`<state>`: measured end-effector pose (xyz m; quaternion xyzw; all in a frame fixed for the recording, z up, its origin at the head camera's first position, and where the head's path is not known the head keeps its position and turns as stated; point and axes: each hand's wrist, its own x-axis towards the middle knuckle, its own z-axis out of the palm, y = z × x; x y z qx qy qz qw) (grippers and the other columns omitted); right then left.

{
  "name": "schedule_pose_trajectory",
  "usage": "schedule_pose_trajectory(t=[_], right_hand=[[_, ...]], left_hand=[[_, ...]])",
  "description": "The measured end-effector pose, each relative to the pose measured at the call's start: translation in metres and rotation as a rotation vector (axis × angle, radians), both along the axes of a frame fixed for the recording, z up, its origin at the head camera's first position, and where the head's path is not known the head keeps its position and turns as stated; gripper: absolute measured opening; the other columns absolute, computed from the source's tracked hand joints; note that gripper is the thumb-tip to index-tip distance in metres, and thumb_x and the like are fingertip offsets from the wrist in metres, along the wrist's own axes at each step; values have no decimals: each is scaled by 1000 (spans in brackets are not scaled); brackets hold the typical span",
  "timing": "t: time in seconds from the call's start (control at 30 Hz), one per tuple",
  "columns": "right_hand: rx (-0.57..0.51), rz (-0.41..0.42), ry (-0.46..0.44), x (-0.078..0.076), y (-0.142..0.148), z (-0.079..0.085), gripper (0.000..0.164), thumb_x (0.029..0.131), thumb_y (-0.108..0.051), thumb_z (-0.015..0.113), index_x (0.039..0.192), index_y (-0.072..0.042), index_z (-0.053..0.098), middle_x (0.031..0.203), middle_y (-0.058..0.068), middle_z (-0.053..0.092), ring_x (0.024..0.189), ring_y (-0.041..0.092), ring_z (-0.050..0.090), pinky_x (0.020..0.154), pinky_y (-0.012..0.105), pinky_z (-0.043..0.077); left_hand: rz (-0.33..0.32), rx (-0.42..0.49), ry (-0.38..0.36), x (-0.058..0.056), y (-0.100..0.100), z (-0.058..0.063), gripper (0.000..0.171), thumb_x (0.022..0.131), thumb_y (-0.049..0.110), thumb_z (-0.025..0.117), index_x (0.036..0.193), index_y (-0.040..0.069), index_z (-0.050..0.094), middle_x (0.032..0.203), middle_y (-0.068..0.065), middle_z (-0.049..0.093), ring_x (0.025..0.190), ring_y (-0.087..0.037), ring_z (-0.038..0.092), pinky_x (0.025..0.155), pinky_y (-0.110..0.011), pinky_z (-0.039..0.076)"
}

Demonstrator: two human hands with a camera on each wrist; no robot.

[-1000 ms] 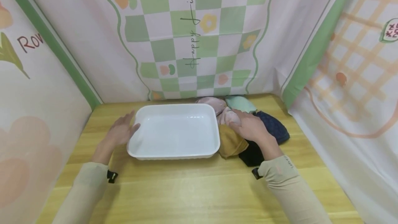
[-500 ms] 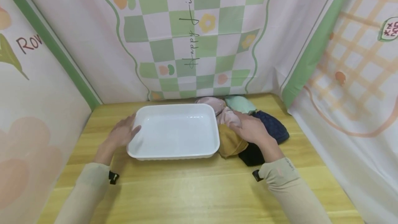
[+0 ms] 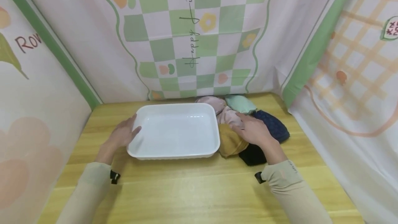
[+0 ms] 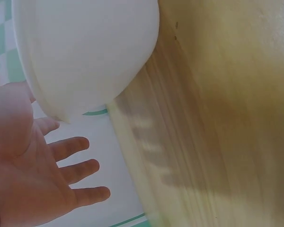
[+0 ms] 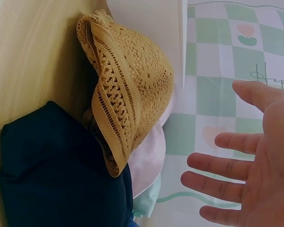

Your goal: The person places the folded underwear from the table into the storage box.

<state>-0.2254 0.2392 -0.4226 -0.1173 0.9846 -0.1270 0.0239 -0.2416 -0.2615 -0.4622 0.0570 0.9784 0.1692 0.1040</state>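
Observation:
A white rectangular tray (image 3: 175, 136) sits on the wooden table with nothing in it. My left hand (image 3: 122, 134) is at the tray's left rim, its fingers extended and spread in the left wrist view. Over the pile of soft headwear at the tray's right hovers my right hand (image 3: 255, 130), fingers apart and holding nothing. The pile has a mustard openwork hat (image 5: 137, 75), a black fabric piece (image 3: 252, 155), a navy piece (image 3: 273, 127), a mint piece (image 3: 240, 104) and pale pink fabric (image 3: 214, 103). My right hand covers part of the pile in the head view.
The wooden table (image 3: 186, 189) extends in front of the tray. A checked green-and-white curtain (image 3: 206, 44) hangs along its back edge, with printed cloths at the left (image 3: 37, 113) and right (image 3: 351, 106).
My left hand has shifted slightly right, closer over the tray's rim. My right hand has drawn back slightly to the right, its fingers more spread. Tray and pile stay put.

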Motion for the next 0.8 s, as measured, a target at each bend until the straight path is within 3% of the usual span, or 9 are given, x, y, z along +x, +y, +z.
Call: schedule_pose_trajectory(t=[0.47,0.8], right_hand=[[-4,4,-2,6,-2,-4,74,99,-57,48,153,-7,40,151,21,49,129,44,54,103,60,45],[8,1,-4,6,-2,-12,71,98,-55,53,148,-6,47,149,19,51,122,42,59,100,59,47]], left_hand=[[16,-5,-21,0,-3,-9,77,107,48,32,160,6,-4,163,-31,14,146,-55,18,119,-65,19],[6,-1,9,0,-2,-11,79,106,52,31,160,5,-3,161,-33,17,144,-56,21,118,-66,22]])
